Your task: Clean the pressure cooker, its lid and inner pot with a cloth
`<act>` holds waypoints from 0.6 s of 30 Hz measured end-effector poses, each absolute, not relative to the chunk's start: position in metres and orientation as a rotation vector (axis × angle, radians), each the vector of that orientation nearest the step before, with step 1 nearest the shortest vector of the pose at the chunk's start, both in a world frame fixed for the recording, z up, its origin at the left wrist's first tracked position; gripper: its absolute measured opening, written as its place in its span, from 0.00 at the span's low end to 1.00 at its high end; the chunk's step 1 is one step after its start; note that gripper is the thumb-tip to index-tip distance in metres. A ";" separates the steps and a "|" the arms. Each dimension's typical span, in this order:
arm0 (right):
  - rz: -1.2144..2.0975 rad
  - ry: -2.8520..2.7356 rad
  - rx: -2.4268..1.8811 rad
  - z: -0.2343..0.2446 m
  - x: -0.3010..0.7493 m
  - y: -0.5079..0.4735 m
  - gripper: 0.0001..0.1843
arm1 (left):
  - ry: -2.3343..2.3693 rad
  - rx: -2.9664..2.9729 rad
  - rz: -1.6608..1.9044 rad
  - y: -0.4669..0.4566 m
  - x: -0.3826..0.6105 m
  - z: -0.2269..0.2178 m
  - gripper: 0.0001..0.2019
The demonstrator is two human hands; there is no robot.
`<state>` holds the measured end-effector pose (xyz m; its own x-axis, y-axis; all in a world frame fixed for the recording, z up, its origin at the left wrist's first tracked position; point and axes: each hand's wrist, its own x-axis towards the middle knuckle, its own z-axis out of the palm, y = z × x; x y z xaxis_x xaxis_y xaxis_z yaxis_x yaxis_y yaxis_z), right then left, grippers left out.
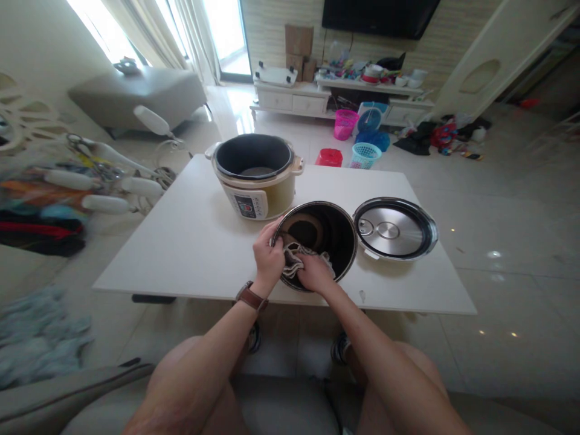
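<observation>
1. As we look down past our own forearms, a dark, round inner pot (338, 235) lies straight ahead of us, over the near part of a white table (190, 241); whether its base rests on the top, we cannot tell.

2. Its mouth tips up and toward us. Its long axis, by our reading, runs from that opening away from us and a little left, since the round floor inside shows up and left of the opening's middle.

3. Our left hand (268, 255), below which a brown-strapped watch (251, 298) circles the wrist, is closed on the rim at the pot's left side, fingers curled over the edge.

4. Our right hand (316, 273) reaches over the near rim into the mouth, partly curled on a crumpled, patterned cloth (292, 261); the fingertips are hidden, so how tightly they hold it we cannot tell.

5. Of the two, we judge the right hand nearer the inner wall and floor, the left being at the rim.

6. Beyond the pot and to its left stands the cooker body (276, 196), its top open; just beside the pot, to the right, the lid (394, 229) lies with its metal underside up.
</observation>
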<state>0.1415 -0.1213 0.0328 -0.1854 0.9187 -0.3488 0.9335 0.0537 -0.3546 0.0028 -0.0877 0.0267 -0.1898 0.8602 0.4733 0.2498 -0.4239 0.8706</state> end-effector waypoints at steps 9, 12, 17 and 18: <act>-0.844 2.321 1.944 0.025 0.145 -0.122 0.27 | 1.317 1.499 1.657 -0.070 -0.007 0.022 0.13; -0.669 2.235 1.889 0.030 0.148 -0.125 0.27 | 1.335 1.500 1.612 -0.054 -0.023 0.019 0.15; -0.557 2.201 1.830 0.034 0.148 -0.125 0.25 | 1.268 1.609 1.492 -0.044 -0.038 0.021 0.24; -0.554 2.197 1.823 0.034 0.148 -0.125 0.25 | 1.235 1.611 1.485 -0.044 -0.039 0.022 0.24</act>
